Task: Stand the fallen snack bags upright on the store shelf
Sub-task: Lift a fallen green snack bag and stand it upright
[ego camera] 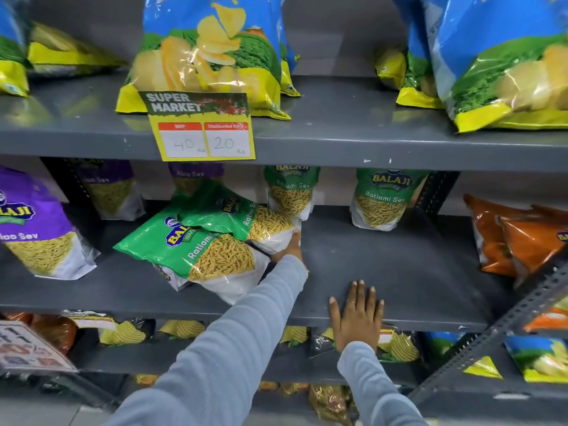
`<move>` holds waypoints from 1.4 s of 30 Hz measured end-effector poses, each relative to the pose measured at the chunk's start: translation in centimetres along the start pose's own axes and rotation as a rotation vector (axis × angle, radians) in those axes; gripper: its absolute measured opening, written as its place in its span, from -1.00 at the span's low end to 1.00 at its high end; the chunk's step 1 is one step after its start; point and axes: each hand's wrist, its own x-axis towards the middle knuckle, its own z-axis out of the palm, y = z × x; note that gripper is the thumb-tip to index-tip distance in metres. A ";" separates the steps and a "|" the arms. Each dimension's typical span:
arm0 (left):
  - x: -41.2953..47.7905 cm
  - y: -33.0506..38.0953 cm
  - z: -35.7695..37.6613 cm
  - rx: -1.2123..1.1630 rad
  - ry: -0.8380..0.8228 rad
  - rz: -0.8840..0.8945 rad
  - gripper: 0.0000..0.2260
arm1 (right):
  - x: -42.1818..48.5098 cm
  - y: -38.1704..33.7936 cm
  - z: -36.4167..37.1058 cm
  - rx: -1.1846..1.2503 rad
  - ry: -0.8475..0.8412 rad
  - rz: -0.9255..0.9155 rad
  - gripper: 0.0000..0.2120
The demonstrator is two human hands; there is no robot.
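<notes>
Two green "BALAJI WAFERS" bags marked "Ratlami Sev" lie toppled on the middle shelf (399, 265), one across the other: the front fallen bag (196, 253) lies tilted on its back near the shelf's front edge, and the rear fallen bag (242, 216) rests slanted on top of it. Both have a green upper part, a clear window showing thin yellow sev, and a white base. Behind them two more Ratlami Sev bags stand upright, one (290, 189) just beside the rear fallen bag and one (384, 198) well apart to the right. Purple "Aloo Sev" bags (33, 222) stand to the left, orange bags (516, 238) to the right. On the upper shelf's edge hangs a yellow tag (199, 126) reading "SUPER MARKET", "40" and "20", below a blue chips bag (212, 50).

Left hand (290, 245): its grip rests against the white base of the rear fallen bag, fingers hidden behind the bags, so I cannot tell whether they are closed. Right hand (358, 315): flat, fingers spread apart on the shelf's front edge, holding nothing.
</notes>
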 end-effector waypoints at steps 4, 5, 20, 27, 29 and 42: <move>1.2 -0.9 0.7 0.140 0.024 0.108 0.10 | 0.0 -0.1 -0.3 -0.019 -0.053 0.025 -0.12; 1.1 -1.0 0.6 0.117 0.044 0.081 0.09 | 0.0 -0.1 -0.4 -0.013 -0.076 0.034 -0.17; -8.5 -2.1 -13.5 0.229 -0.452 -0.100 -0.61 | 2.5 0.9 -11.4 1.151 -0.610 0.226 -0.49; -9.1 0.6 -18.8 0.568 -0.631 0.031 -0.57 | -3.5 -1.3 -13.4 1.220 -0.641 -0.002 -0.49; -9.0 1.9 -19.1 0.734 -0.679 0.124 -0.53 | -4.5 -1.4 -13.4 1.250 -0.611 -0.021 -0.50; -5.7 0.0 -10.9 1.226 -0.651 0.523 -0.40 | -1.4 2.5 -12.9 1.069 -0.292 0.066 -0.49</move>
